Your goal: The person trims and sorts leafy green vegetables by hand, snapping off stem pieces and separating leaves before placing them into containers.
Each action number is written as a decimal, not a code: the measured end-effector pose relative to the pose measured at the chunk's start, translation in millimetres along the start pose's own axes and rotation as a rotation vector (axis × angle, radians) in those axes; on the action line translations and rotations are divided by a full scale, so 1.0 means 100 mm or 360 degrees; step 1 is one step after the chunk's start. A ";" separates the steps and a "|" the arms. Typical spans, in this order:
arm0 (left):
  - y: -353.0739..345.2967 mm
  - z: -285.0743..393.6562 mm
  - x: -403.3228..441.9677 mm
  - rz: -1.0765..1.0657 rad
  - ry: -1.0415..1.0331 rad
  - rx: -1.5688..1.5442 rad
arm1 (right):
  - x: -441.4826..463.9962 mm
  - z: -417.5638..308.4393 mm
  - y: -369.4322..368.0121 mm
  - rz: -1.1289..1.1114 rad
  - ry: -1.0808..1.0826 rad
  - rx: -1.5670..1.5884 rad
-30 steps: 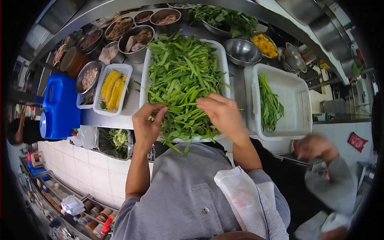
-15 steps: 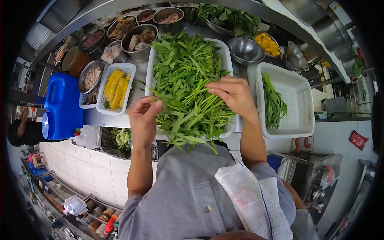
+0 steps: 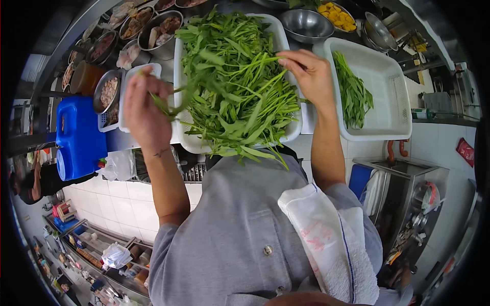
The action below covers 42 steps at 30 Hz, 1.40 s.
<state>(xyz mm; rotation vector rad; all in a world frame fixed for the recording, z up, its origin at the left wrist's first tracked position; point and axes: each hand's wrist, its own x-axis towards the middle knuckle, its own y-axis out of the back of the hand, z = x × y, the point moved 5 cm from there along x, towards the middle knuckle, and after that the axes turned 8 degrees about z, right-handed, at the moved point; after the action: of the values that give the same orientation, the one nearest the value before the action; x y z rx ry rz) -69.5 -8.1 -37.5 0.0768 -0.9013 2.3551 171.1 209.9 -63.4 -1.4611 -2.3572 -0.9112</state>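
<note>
A heap of leafy water spinach (image 3: 229, 76) fills the white plastic basket (image 3: 178, 61) in front of me, some stems hanging over its near edge. My right hand (image 3: 310, 76) is above the heap's right side, thumb and fingers pinched on green stems. On the left, my left hand (image 3: 148, 109) has its fingers curled round a leafy piece of water spinach, smeared by motion, and partly covers a smaller white basket (image 3: 157, 70). To the right, a bundle of water spinach (image 3: 353, 92) lies inside another white basket (image 3: 393, 115).
Left of the baskets stands a blue jerrycan (image 3: 80, 132), with a metal bowl of chopped pieces (image 3: 107, 92) behind it. A steel bowl (image 3: 306, 25) and a bowl of yellow chunks (image 3: 337, 15) are at the back. Another person (image 3: 43, 178) is at far left.
My left hand has swung left, away from the heap, with a piece of water spinach. My right hand has moved up and slightly right, still pinching stems. The camera view has shifted.
</note>
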 end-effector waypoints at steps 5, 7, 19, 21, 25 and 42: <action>-0.67 -0.29 -0.20 -0.0399 0.0377 0.1128 | 0.17 -0.29 -0.09 -0.0178 0.0214 0.0023; -0.93 -0.34 -0.18 -0.0801 -0.0008 0.1209 | 0.22 -0.40 -0.13 -0.0243 0.0292 0.0017; -0.99 -0.37 -0.06 -0.0759 0.0267 0.0770 | 0.36 -0.86 -0.26 -0.0462 0.0220 0.0307; -1.01 -0.40 -0.11 -0.0780 0.0213 0.0775 | 0.35 -0.96 -0.35 -0.0560 0.0118 0.0465; -0.82 -0.24 -0.02 -0.0434 0.0243 0.0790 | 0.42 -0.88 -0.22 -0.0165 0.0238 0.0453; -0.92 -0.85 -0.11 -0.0970 0.0064 0.1805 | 0.30 -0.41 -0.25 -0.0603 0.0310 -0.0095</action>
<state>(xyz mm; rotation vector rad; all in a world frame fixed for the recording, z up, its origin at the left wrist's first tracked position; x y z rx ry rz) 4.4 92.8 -51.0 0.6423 0.5155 1.9575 129.8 198.7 -26.3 -0.9048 -2.5163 -1.1610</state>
